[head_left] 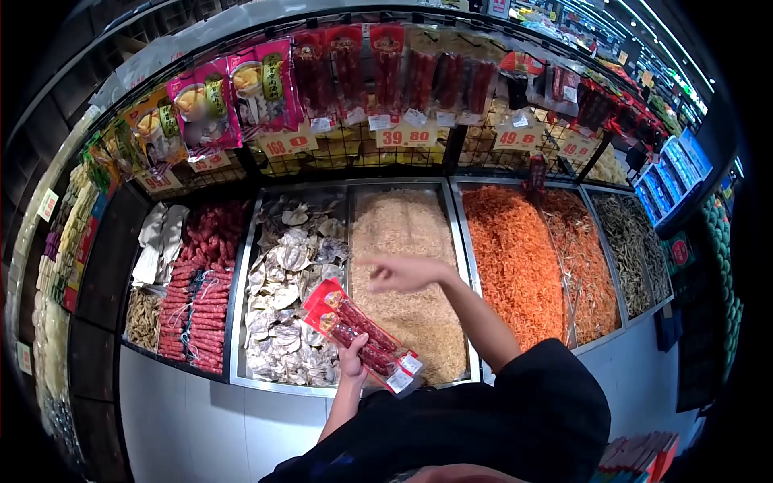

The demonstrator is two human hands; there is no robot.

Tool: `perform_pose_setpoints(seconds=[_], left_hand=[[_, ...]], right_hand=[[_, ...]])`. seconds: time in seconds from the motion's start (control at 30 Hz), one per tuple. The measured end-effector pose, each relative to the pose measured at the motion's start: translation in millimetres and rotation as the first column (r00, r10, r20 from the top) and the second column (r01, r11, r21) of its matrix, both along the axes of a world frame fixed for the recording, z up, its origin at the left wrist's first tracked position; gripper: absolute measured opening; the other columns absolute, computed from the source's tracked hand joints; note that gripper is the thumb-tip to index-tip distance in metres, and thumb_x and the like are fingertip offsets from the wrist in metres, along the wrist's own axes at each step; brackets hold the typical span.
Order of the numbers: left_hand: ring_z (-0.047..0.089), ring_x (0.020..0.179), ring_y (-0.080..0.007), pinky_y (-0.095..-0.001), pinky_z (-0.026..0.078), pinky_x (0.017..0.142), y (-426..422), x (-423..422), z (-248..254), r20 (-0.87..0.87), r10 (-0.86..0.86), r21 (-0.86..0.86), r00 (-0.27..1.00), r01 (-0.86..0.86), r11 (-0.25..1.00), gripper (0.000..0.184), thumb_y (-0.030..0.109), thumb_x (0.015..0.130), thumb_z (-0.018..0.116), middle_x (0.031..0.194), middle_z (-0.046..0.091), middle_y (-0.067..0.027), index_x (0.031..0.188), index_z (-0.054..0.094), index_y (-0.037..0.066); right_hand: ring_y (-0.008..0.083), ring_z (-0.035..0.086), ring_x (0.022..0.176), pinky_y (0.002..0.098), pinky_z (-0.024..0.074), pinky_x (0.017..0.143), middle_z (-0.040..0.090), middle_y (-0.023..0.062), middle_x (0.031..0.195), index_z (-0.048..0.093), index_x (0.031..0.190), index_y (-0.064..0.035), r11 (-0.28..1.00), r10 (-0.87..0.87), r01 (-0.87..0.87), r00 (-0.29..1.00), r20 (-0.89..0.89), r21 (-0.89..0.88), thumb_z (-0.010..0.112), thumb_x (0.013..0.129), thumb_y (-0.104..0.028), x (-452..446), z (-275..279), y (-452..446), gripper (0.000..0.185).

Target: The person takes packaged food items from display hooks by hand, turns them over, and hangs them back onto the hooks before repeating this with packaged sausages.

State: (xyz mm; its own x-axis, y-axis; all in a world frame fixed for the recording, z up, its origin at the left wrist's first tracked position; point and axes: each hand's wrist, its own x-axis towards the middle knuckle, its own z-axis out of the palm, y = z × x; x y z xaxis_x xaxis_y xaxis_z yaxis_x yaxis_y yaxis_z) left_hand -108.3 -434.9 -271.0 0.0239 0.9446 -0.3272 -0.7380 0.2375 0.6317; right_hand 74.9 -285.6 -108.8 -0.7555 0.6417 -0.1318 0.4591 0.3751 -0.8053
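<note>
My left hand [352,359] is closed around the edge of what look like two overlapping red vacuum packs of cured sausages [367,332]. White labels show at their lower right end. The packs are tilted, above the border between the bin of flat dried fish [278,278] and the bin of tiny pale dried shrimp [403,221]. Over the pale shrimp, my right hand [409,274] is stretched out to the left with nothing in it. Its fingers are apart and a little smeared by motion.
Similar sausage packs [346,68] and pink bags [262,84] hang from a rack behind the bins, above price signs [407,135]. Loose red sausages [208,298] fill a bin at left. Orange dried shrimp [511,258] lie at right, then small dark dried fish [636,249].
</note>
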Motion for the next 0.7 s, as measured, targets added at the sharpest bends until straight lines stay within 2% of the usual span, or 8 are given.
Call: perform_pose_setpoints(seconds=[0.03,0.13,0.2,0.33,0.47,0.53,0.6,0.7], left_hand=[[0.063,0.090,-0.0194,-0.0338,0.052,0.081,3,7,29,-0.017,0.008,0.033,1.000,-0.007,0.999,0.037,0.004,0.080,0.063,0.101,0.062,-0.0083,0.115,0.053,0.001],[0.064,0.087,-0.0189,-0.0310,0.052,0.079,10,7,10,-0.051,-0.067,0.013,0.996,0.068,0.998,0.035,0.004,0.082,0.063,0.102,0.063,-0.0086,0.116,0.053,0.001],[0.064,0.087,-0.0186,-0.0299,0.053,0.079,12,10,1,0.002,-0.088,0.051,0.996,0.088,0.995,0.034,0.004,0.083,0.063,0.102,0.064,-0.0091,0.116,0.053,0.001],[0.064,0.092,-0.0197,-0.0323,0.053,0.082,11,22,15,-0.012,-0.151,0.074,0.989,0.151,0.986,0.035,0.003,0.084,0.063,0.103,0.063,-0.0105,0.117,0.052,0.001],[0.066,0.087,-0.0224,-0.0352,0.055,0.078,9,27,19,0.018,-0.155,0.103,0.988,0.152,0.983,0.037,0.004,0.084,0.063,0.103,0.064,-0.0139,0.118,0.050,0.000],[0.066,0.083,-0.0243,-0.0373,0.056,0.075,7,21,13,0.033,-0.206,0.041,0.978,0.205,0.978,0.036,0.004,0.084,0.062,0.097,0.065,-0.0163,0.117,0.050,-0.001],[0.067,0.081,-0.0254,-0.0379,0.056,0.074,6,17,8,0.060,-0.194,0.047,0.979,0.191,0.980,0.036,0.005,0.085,0.062,0.093,0.065,-0.0173,0.118,0.050,-0.001],[0.066,0.084,-0.0272,-0.0429,0.056,0.077,6,7,2,-0.011,-0.210,0.114,0.978,0.210,0.971,0.042,0.012,0.088,0.059,0.097,0.062,-0.0180,0.126,0.046,-0.002]], right_hand=[[0.0287,0.057,0.114,0.0383,0.0500,0.092,0.042,0.0212,0.141,0.014,0.150,-0.0095,0.997,0.061,-0.058,0.997,0.053,-0.048,0.065,0.086,-0.043,-6,-12,-29,0.088],[0.0309,0.059,0.108,0.0358,0.0472,0.090,0.051,0.0210,0.132,0.011,0.151,-0.0131,0.967,-0.079,0.056,0.993,-0.087,-0.247,0.073,0.082,-0.031,-14,-59,-83,0.094],[0.0284,0.060,0.107,0.0365,0.0469,0.091,0.056,0.0205,0.126,0.025,0.148,-0.0101,0.950,-0.282,0.242,0.935,-0.216,-0.196,0.077,0.078,-0.029,-9,-78,-94,0.089],[0.0230,0.064,0.096,0.0339,0.0500,0.084,0.062,0.0180,0.114,0.043,0.136,-0.0043,0.963,-0.260,0.245,0.956,-0.137,-0.114,0.078,0.077,-0.025,16,-76,-92,0.072],[0.0138,0.062,0.071,0.0285,0.0506,0.064,0.067,0.0098,0.086,0.057,0.119,-0.0003,0.928,-0.274,0.265,0.962,0.005,-0.261,0.075,0.079,-0.017,33,-39,-72,0.047],[0.0119,0.060,0.065,0.0275,0.0495,0.060,0.066,0.0069,0.082,0.056,0.120,-0.0012,0.963,-0.208,0.226,0.970,-0.123,0.146,0.073,0.081,-0.018,46,-43,-48,0.046],[0.0158,0.063,0.082,0.0290,0.0509,0.074,0.064,0.0124,0.095,0.054,0.125,-0.0022,0.903,-0.423,0.430,0.886,-0.191,-0.004,0.074,0.079,-0.017,39,10,-34,0.052],[0.0182,0.064,0.093,0.0304,0.0504,0.081,0.062,0.0148,0.109,0.037,0.139,-0.0054,0.858,-0.463,0.512,0.753,-0.467,-0.025,0.069,0.083,-0.011,30,50,8,0.065]])
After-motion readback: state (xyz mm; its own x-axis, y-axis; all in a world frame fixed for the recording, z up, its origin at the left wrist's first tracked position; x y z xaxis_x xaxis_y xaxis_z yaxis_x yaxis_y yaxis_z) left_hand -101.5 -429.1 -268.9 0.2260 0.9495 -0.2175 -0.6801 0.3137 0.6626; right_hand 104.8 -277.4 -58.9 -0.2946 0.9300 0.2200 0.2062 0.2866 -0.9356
